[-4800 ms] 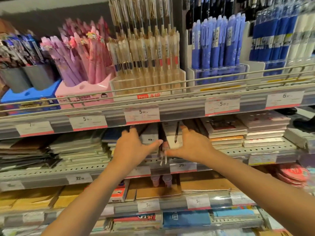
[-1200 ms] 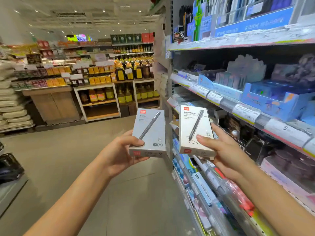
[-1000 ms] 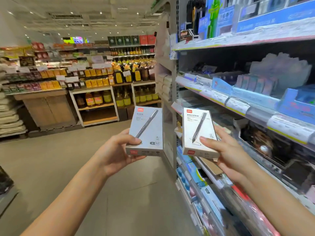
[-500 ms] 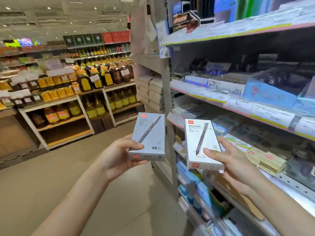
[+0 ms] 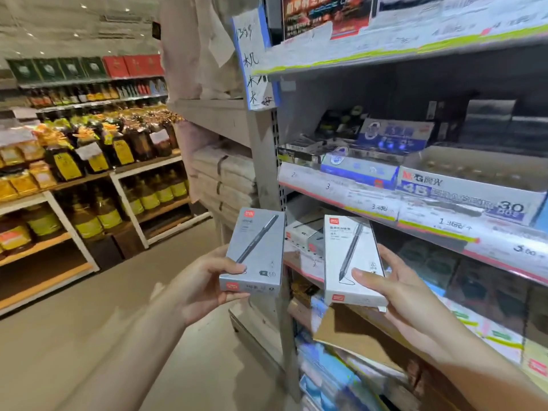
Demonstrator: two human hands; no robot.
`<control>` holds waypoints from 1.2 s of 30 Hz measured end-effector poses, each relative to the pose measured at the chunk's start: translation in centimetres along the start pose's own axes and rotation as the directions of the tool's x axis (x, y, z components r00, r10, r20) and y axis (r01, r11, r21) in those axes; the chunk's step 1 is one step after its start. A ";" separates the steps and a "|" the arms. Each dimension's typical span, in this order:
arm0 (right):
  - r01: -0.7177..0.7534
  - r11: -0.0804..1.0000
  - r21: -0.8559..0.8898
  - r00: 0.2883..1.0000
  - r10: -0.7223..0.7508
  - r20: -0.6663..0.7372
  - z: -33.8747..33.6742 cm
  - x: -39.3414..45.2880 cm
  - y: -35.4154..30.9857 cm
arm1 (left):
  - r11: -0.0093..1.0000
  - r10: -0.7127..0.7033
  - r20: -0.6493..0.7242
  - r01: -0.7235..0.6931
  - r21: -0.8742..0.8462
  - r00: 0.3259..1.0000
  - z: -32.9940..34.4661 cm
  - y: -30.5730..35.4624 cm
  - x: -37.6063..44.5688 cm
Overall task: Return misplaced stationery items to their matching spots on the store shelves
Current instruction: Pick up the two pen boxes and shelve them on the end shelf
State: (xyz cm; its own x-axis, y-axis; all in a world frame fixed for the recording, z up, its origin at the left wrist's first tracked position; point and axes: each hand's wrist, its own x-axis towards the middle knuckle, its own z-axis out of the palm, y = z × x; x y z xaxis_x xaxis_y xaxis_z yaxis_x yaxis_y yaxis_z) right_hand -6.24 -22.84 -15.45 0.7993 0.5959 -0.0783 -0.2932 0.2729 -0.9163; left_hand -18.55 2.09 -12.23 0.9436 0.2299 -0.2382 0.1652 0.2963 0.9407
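My left hand grips a grey pen box with a dark pen printed on its front, held upright at the left end of the stationery shelving. My right hand grips a white pen box with the same pen picture, held upright just in front of a lower shelf. The two boxes are side by side, a small gap between them. Behind that gap, similar white pen boxes lie on the shelf.
The stationery shelves run along the right, with price tags, a blue-and-white box and a white "30" carton. A grey upright post ends the unit. Grocery shelves with oil bottles stand across the aisle floor.
I picked the two pen boxes off a shelf and carried them along the aisle. Over the last second the view swung right toward the shelf end; both boxes stay held.
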 end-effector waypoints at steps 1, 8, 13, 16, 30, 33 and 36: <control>0.000 1.000 -0.004 1.000 0.000 -0.010 0.1 0.8 0.1 | 1.000 -0.007 0.015 0.007 -0.012 1.000 -0.7 0.3 1.0; -0.013 0.992 -0.124 0.973 -0.016 -0.231 3.1 9.1 1.5 | 0.999 -0.046 0.165 0.046 0.004 0.985 -5.0 1.9 7.4; -0.097 0.943 -0.317 0.891 -0.060 -0.450 5.4 16.1 2.1 | 0.995 -0.098 0.275 0.093 0.031 0.956 -7.6 3.4 10.6; -0.197 0.907 -0.371 0.838 -0.041 -0.545 6.8 18.8 2.5 | 0.992 -0.127 0.346 0.120 0.043 0.930 -8.9 4.3 11.9; -0.455 0.573 -0.682 0.836 0.010 -0.549 8.9 20.4 2.8 | 0.982 -0.182 0.528 0.132 0.132 0.829 -12.7 5.3 15.8; -0.471 0.529 -0.706 0.825 -0.017 -0.564 8.7 20.5 3.3 | 0.980 -0.195 0.563 0.135 0.147 0.803 -12.9 5.1 16.2; -0.497 0.475 -0.727 0.806 -0.059 -0.589 8.5 20.3 3.5 | 0.975 -0.218 0.580 0.146 0.168 0.785 -12.7 4.9 16.6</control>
State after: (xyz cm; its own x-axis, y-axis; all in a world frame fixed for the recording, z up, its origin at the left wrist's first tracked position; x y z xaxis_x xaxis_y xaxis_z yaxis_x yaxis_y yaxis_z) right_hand 4.53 -3.33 -16.86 0.9705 0.0187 -0.2403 -0.1550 -0.7150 -0.6817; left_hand -5.74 19.07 -14.67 0.8711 -0.4217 -0.2518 0.3473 0.1664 0.9229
